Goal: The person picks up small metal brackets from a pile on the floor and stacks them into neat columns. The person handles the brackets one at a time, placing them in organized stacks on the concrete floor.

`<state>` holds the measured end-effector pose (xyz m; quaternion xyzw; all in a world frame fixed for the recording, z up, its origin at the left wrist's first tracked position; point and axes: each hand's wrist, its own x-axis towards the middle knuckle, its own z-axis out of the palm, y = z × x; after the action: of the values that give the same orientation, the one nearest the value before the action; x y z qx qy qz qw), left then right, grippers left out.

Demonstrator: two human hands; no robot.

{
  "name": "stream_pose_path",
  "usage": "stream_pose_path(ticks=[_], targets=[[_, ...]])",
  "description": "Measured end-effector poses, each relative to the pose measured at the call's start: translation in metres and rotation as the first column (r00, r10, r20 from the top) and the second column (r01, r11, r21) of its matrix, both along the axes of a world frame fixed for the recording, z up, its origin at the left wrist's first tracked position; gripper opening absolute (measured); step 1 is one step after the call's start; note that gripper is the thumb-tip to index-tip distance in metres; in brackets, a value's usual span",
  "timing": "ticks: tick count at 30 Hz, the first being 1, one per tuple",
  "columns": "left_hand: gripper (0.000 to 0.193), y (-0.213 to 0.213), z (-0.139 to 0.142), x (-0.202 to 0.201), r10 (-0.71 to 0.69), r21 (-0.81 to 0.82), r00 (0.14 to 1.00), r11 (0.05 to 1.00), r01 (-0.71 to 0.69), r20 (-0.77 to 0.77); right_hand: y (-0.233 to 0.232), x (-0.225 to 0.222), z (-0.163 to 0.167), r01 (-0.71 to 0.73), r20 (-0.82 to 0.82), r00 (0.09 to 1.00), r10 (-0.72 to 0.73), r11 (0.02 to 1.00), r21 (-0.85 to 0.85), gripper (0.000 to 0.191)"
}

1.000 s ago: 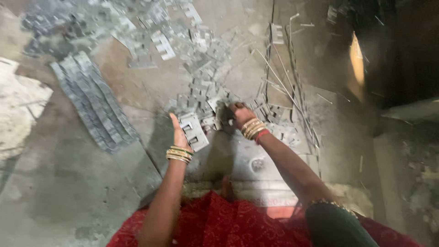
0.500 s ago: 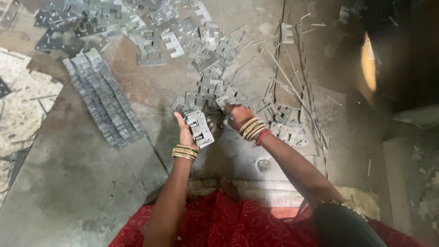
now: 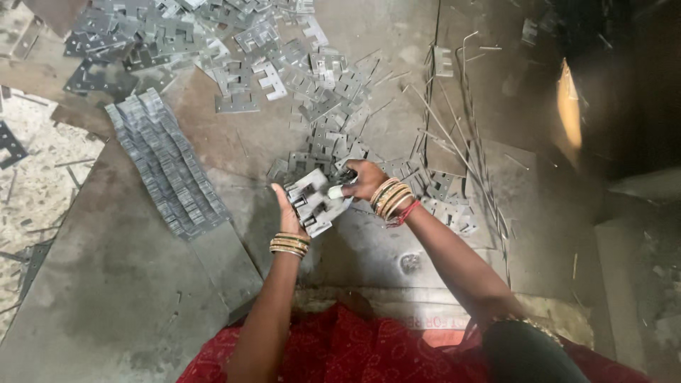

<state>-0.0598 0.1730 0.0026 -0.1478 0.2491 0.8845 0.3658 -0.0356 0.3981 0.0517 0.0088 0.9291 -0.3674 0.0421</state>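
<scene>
Left hand: the left hand (image 3: pixel 289 213) is cupped under a small bundle of plates (image 3: pixel 316 202), fingers closed on its near edge, gold bangles at the wrist
Right hand: the right hand (image 3: pixel 365 181) pinches the bundle's far end at about 2 o'clock from the left palm, fingers closed on the metal
Where the bundle sits: lifted just above the metal sheet (image 3: pixel 128 298), between both hands, directly ahead of the person at 12 o'clock
Key relation: the bundle's long axis runs from 8 o'clock to 2 o'clock, one hand at each end; the left hand bears it from below, the right only steadies its top
Look of the bundle: flat grey stamped plates with square notches, stacked face to face, edges slightly uneven, dull shine
Loose plates: a scattered heap of plates (image 3: pixel 333 92) lies beyond the hands at 12 o'clock, touching and overlapping
Ordered row: a long row of stacked plates (image 3: pixel 167 167) lies at 10 o'clock, well apart from the hands
Thin rods: wire rods (image 3: pixel 461 142) lie at 2 o'clock, near the right wrist
</scene>
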Motion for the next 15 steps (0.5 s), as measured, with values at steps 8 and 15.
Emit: stream_pose_path(ticks=[8,15], targets=[[0.09,-0.008,-0.015,0.001,0.057,-0.038,0.997,0.998,-0.059,-0.055,-0.03,-0.003,-0.027,0.098,0.125,0.969,-0.211,0.8,0.591,0.027],[0.087,-0.002,-0.011,-0.003,0.036,-0.045,0.999,0.998,-0.037,-0.033,-0.023,-0.007,-0.006,0.216,0.057,0.968,-0.246,0.923,0.319,0.031]])
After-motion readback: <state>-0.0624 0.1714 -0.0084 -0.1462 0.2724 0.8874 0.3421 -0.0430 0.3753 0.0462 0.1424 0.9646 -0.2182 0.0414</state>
